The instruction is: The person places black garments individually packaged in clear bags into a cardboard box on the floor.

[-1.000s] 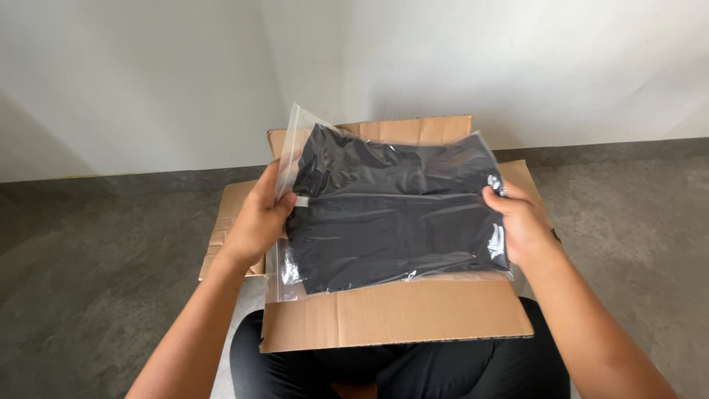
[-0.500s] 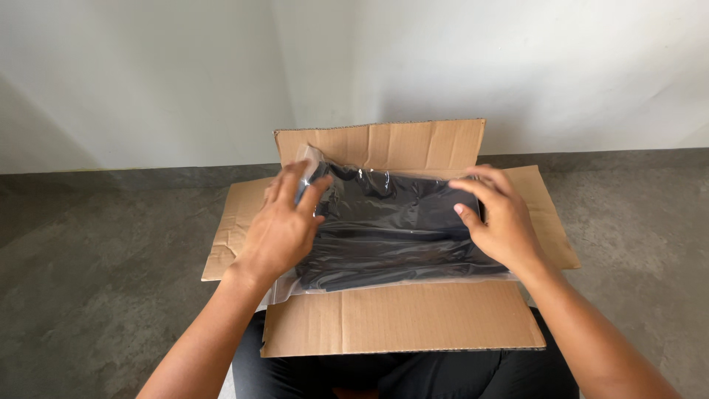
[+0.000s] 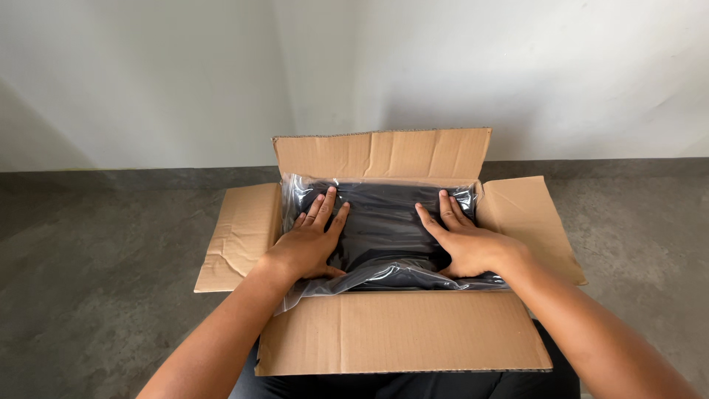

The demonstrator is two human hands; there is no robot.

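Flat on top, both hands press down rather than grasp. The left hand lies palm-down with its grip spread, fingers fanned toward the far wall of the box, on the left half of a clear plastic bag that holds a folded black garment. The right hand mirrors it on the right half, grip likewise spread and pinching nothing. Open palms suit this: they bear evenly on a slippery, puffy packet, and the plastic wrinkles and bulges around the fingers and along the near edge, where a loose corner of it rides up over the front wall of the box.

The bag sits inside an open cardboard box, filling it nearly wall to wall, its left and right ends touching the side walls. All four flaps stand or splay outward, which leaves the opening free for both forearms: the far flap upright, the side flaps lying out over the floor, the near flap folded down toward the person.

The box rests on a grey concrete floor, near a pale wall.
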